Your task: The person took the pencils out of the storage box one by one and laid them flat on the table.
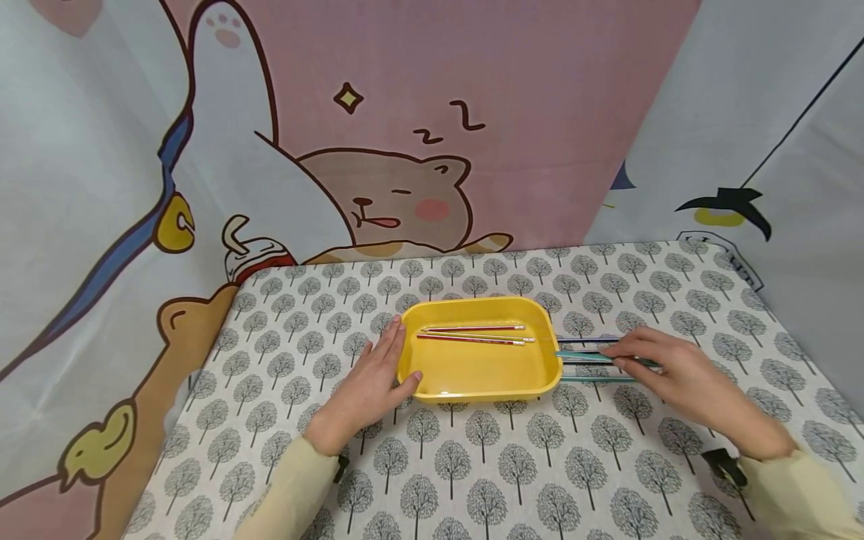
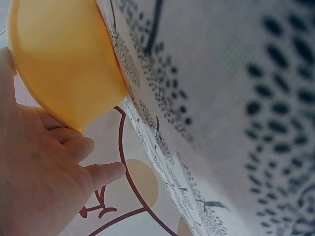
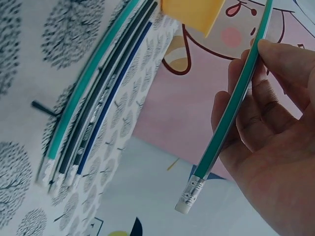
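A yellow tray (image 1: 482,382) stands on the patterned cloth. My left hand (image 1: 371,382) rests against its left end, fingers along the rim and thumb over the near corner. In the left wrist view the tray's outer wall (image 2: 69,64) meets those fingers. Inside lie a few red and yellow pencils (image 1: 472,340). Just off the tray's right end, my right hand (image 1: 682,375) pinches a green pencil (image 3: 229,118) with a white eraser between thumb and fingers, held above the cloth. Below it lie another green pencil (image 3: 86,81), a blue pencil (image 3: 115,96) and dark pencils (image 3: 101,91).
A white cloth with printed trees (image 1: 486,472) covers the table. Behind it hangs a curtain with a sleeping cartoon bear (image 1: 405,195), and more curtain (image 1: 796,150) closes off the right side.
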A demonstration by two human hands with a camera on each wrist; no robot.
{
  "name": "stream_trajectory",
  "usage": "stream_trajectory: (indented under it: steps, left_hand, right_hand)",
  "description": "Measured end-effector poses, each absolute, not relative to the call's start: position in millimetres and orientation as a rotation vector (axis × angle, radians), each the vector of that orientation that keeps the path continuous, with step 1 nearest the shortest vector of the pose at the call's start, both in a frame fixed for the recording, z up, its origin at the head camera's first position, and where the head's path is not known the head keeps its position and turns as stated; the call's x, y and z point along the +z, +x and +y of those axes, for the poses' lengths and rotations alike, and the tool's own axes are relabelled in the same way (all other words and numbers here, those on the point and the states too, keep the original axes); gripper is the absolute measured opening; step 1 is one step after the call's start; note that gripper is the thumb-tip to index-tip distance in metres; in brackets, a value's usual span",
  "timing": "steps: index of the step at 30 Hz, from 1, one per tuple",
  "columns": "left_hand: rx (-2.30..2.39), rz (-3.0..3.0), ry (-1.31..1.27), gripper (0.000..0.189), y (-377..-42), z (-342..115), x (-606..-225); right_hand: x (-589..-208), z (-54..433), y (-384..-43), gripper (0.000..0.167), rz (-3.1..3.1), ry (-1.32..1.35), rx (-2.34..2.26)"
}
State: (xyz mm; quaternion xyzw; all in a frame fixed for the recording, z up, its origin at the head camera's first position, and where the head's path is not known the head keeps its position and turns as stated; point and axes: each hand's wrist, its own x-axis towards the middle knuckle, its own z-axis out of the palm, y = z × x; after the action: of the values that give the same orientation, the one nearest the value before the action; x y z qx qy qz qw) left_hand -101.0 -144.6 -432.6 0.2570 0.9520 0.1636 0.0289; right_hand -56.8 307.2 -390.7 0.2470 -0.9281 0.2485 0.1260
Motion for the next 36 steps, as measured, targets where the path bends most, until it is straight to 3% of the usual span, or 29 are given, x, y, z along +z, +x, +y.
stream_trajectory:
  steps: [36]
  left_hand:
    - [0.514,2.945,0.798,0.084,-101,-144,-433]
  right_hand:
    - [-429,335,-53,0.028,-2.857,0.640,0.674]
